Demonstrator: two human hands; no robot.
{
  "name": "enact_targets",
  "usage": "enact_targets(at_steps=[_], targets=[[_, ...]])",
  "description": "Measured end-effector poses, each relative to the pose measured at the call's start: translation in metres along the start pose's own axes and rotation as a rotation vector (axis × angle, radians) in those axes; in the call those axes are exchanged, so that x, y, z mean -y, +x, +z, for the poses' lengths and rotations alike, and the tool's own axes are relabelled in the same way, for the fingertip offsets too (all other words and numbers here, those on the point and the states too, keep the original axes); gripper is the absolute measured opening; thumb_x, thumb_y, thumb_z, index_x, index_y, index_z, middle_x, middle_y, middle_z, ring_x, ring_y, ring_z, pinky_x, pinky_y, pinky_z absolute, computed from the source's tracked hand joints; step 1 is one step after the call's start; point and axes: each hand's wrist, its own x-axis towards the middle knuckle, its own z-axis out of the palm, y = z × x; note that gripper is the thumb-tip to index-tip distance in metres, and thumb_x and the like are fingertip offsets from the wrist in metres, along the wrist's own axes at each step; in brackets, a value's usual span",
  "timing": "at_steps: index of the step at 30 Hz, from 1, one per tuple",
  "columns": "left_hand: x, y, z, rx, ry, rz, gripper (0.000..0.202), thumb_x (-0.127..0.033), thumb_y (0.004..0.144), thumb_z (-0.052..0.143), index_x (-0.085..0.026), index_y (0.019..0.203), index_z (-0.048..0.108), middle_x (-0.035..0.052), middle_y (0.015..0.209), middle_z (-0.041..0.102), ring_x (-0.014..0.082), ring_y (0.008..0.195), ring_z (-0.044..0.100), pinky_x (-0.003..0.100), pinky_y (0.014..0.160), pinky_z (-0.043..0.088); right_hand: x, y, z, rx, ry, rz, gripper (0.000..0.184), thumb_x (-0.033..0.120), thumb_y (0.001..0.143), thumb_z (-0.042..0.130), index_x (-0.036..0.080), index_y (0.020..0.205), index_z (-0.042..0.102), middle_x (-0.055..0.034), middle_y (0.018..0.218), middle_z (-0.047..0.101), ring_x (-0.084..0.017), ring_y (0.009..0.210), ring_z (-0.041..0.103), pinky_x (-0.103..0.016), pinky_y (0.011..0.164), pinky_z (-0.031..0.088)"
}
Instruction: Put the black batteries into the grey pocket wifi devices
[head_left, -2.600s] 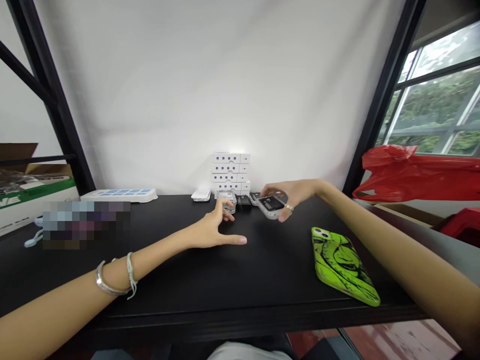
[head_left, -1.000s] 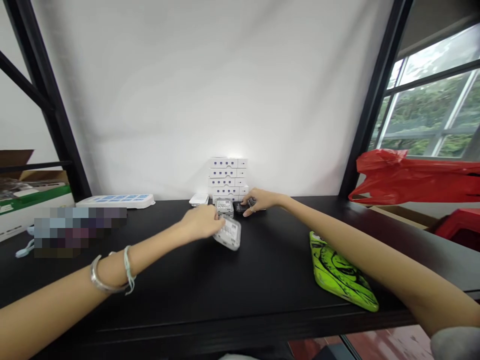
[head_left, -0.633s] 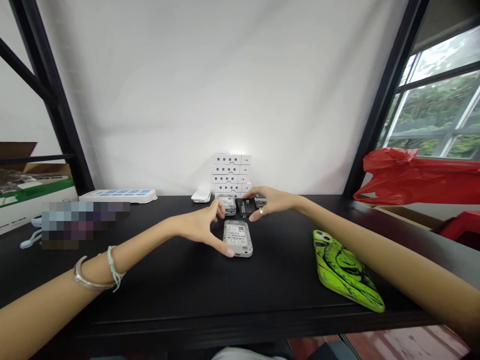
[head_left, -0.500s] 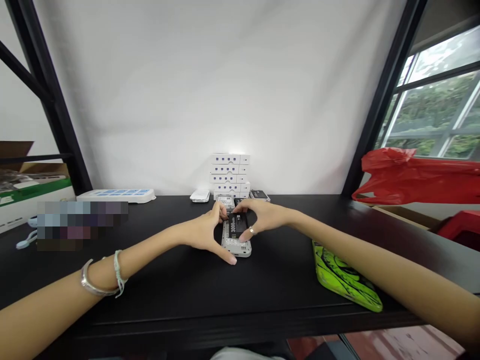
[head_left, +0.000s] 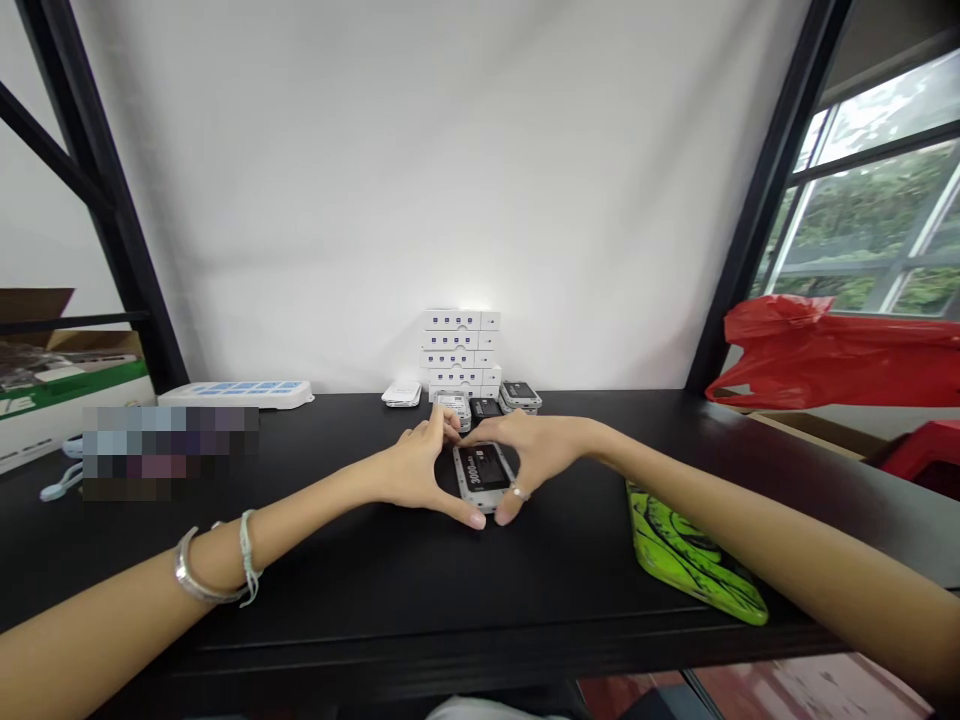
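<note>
A pale, open-backed handheld device (head_left: pixel 466 492) lies on the black table, and a black battery (head_left: pixel 486 466) printed with 3000mAh sits inside its frame. My left hand (head_left: pixel 420 470) curves around the device's left side, fingers bunched at the upper corner and thumb stretched to the lower edge. From the other side, my right hand (head_left: pixel 536 450) spans it lengthwise, with fingertips at the far edge and the ringed thumb at the near right corner. Both hands appear closed on its edges; the far fingertips are partly hidden.
Behind the hands stand stacked white boxes (head_left: pixel 461 350), more open devices (head_left: pixel 520 395), another battery (head_left: pixel 486 408) and white covers (head_left: pixel 402 393). A green patterned phone case (head_left: pixel 694 560) lies under my right forearm. A power strip (head_left: pixel 236 393) is at back left, a red bag (head_left: pixel 840 350) at right.
The battery, tilted over the device half a second ago, now lies flat in its frame. My right thumb has moved from the battery to the device's near edge.
</note>
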Motion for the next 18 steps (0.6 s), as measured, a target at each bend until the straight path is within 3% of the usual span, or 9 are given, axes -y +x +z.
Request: enact_targets(at_steps=[3, 7, 11, 15, 18], targets=[[0.001, 0.0, -0.001, -0.003, -0.002, -0.006, 0.09, -0.06, 0.053, 0.074, -0.026, 0.121, 0.027, 0.0115, 0.121, 0.047, 0.0333, 0.118, 0.042, 0.05, 0.097, 0.035, -0.021, -0.012, -0.012, 0.024, 0.043, 0.069, 0.092, 0.056, 0.044, 0.078, 0.024, 0.126, 0.05, -0.0069, 0.122, 0.056, -0.03, 0.105, 0.055, -0.037, 0.087, 0.045], [0.002, 0.0, -0.002, -0.022, 0.003, -0.045, 0.089, -0.061, 0.055, 0.072, -0.028, 0.125, 0.029, 0.0104, 0.118, 0.051, 0.0341, 0.117, 0.043, 0.052, 0.098, 0.033, -0.053, -0.025, -0.023, 0.026, 0.022, 0.275, 0.09, 0.054, 0.04, 0.08, 0.023, 0.121, 0.055, -0.0088, 0.12, 0.056, -0.032, 0.101, 0.056, -0.039, 0.081, 0.048], [0.007, 0.009, -0.009, -0.094, 0.024, -0.023, 0.08, -0.06, 0.063, 0.066, -0.025, 0.125, 0.031, 0.0107, 0.115, 0.054, 0.0291, 0.111, 0.051, 0.043, 0.093, 0.04, -0.066, -0.024, -0.02, 0.01, 0.025, 0.342, 0.086, 0.054, 0.04, 0.08, 0.023, 0.117, 0.057, -0.0088, 0.12, 0.057, -0.035, 0.105, 0.054, -0.04, 0.084, 0.046], [0.014, 0.038, -0.027, -0.186, 0.225, -0.159, 0.042, -0.054, 0.078, 0.05, -0.02, 0.102, 0.049, 0.0074, 0.101, 0.062, 0.0212, 0.091, 0.06, 0.029, 0.077, 0.046, -0.065, -0.017, -0.016, -0.011, -0.009, 0.323, 0.071, 0.045, 0.047, 0.078, 0.023, 0.112, 0.059, -0.0089, 0.115, 0.059, -0.034, 0.1, 0.056, -0.041, 0.08, 0.047], [0.022, 0.066, -0.042, -0.165, 0.306, -0.303, 0.034, -0.049, 0.078, 0.048, -0.017, 0.072, 0.056, 0.0081, 0.073, 0.065, 0.0226, 0.071, 0.062, 0.029, 0.065, 0.045, -0.064, -0.015, -0.015, -0.03, -0.041, 0.31, 0.067, 0.043, 0.05, 0.076, 0.022, 0.112, 0.059, -0.009, 0.116, 0.059, -0.034, 0.101, 0.056, -0.041, 0.081, 0.046]])
